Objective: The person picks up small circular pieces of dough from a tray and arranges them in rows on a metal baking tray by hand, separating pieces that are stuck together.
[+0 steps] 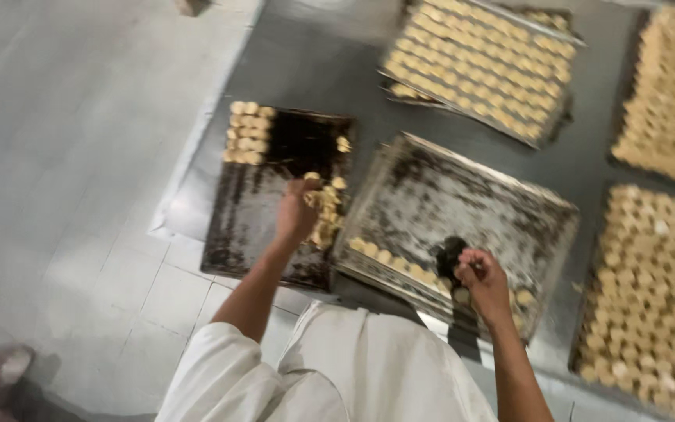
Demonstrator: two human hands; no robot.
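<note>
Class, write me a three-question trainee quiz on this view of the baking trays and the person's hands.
1. True or false: the dark tray under the left hand is packed full of biscuits.
2. Which hand is over the grey tray? A left, B right.
3. Fill in: a row of biscuits lies along that tray's ____ edge.

Key: 1 false, it holds only a few. 2 B, the right hand. 3 near.

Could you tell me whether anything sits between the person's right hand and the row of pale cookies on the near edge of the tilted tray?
Nothing visible does. The right hand is closed right at the row of pale cookies on the tilted tray; only a dark lump, too blurred to identify, lies beside it.
</note>
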